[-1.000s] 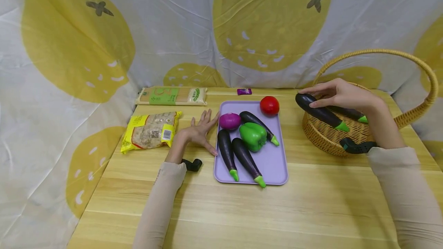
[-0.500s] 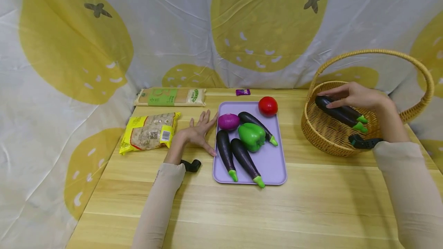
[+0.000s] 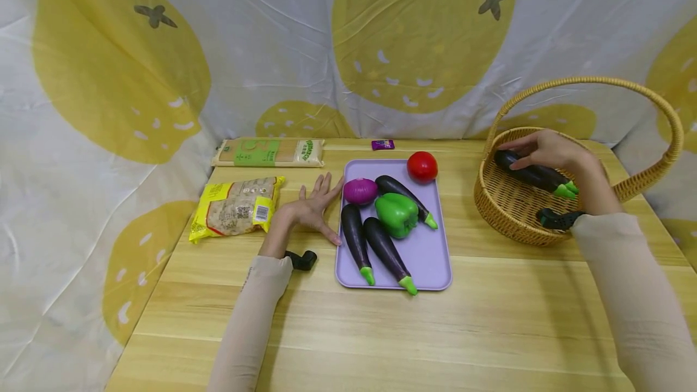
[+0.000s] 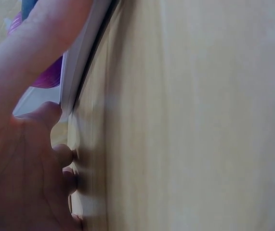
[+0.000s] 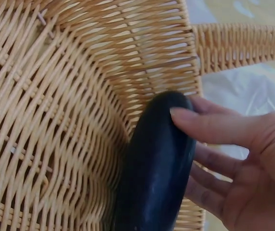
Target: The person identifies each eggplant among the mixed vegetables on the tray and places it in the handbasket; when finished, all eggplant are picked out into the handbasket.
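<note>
My right hand [image 3: 552,153] holds a dark eggplant [image 5: 154,163] by its rounded end, thumb on one side and fingers on the other. It is inside the wicker basket [image 3: 492,213], its green stem toward the basket's right; a second green stem tip shows right beside it. My left hand [image 3: 311,209] lies with fingers spread at the left rim of the lilac tray [image 3: 430,271]. On that tray are a purple onion [image 3: 360,191], a green bell pepper [image 3: 397,215], a red tomato [image 3: 422,167] and three eggplants, one [image 3: 388,253] with its stem over the front rim.
A yellow bag [image 3: 236,207] of dry food lies left of my left hand. Behind it is a flat pack of noodles [image 3: 269,153]. A small purple packet [image 3: 383,144] sits near the back edge. The basket's tall handle [image 3: 588,81] arches over my right hand.
My right hand has carried the eggplant rightward and down from the basket's left rim into the basket, alongside the other one. The left hand has stayed at the tray.
</note>
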Demonstrator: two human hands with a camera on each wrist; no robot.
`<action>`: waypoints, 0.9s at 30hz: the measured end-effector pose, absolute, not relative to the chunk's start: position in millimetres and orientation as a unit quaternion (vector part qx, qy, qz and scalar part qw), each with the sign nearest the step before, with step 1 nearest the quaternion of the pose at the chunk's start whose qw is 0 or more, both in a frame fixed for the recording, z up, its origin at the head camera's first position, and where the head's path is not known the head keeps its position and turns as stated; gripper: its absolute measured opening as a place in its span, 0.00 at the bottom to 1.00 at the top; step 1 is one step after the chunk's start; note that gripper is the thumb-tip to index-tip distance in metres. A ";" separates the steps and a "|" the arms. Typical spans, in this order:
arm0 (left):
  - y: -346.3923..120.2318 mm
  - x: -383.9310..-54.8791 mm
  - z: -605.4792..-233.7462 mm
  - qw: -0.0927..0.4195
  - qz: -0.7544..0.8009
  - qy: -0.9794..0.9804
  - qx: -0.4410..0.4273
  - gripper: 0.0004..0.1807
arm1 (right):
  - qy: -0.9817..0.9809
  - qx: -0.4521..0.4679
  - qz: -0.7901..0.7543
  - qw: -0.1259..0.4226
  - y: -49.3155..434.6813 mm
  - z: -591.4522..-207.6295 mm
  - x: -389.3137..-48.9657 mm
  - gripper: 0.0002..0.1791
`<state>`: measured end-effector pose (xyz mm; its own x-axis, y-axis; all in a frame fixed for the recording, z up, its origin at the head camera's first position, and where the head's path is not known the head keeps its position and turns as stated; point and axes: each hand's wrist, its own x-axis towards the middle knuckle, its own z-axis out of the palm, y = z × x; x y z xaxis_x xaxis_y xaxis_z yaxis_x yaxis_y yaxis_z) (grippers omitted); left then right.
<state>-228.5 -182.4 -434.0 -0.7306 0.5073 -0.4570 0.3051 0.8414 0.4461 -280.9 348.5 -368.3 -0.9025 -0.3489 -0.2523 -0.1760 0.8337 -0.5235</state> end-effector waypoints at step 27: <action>-183.1 -228.1 -435.0 0.295 0.176 0.914 0.217 0.83 | 0.948 -0.147 -0.237 0.154 333.4 -382.2 -289.5 0.27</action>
<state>-228.1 -183.1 -435.0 -0.7318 0.5005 -0.4626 0.2929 0.8438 0.4497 -289.5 333.4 -382.2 -0.9090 -0.3524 -0.2227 -0.2062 0.8443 -0.4946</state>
